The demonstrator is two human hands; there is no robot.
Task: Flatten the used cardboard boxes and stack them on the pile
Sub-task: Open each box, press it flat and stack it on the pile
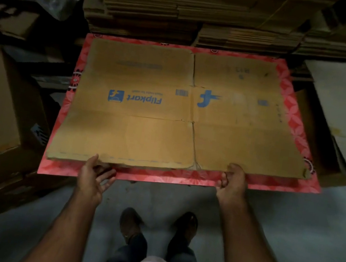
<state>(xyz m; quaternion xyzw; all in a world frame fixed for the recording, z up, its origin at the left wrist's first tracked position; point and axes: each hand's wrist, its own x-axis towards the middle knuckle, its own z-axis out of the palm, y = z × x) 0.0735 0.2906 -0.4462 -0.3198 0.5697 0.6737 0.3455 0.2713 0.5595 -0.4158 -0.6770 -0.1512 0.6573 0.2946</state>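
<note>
Hands at the near edge of a flattened box

Left hand (93,177) hangs loose, fingers spread, thumb touching the brown box (182,109); right hand (232,184) pinches that edge. Beyond the fingers the box lies flat on a red sheet (281,181), with cardboard stacks (196,11) behind.

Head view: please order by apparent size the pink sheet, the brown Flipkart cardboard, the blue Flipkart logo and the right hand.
1. pink sheet
2. brown Flipkart cardboard, lying on the sheet
3. right hand, though nearer the camera
4. blue Flipkart logo
</note>
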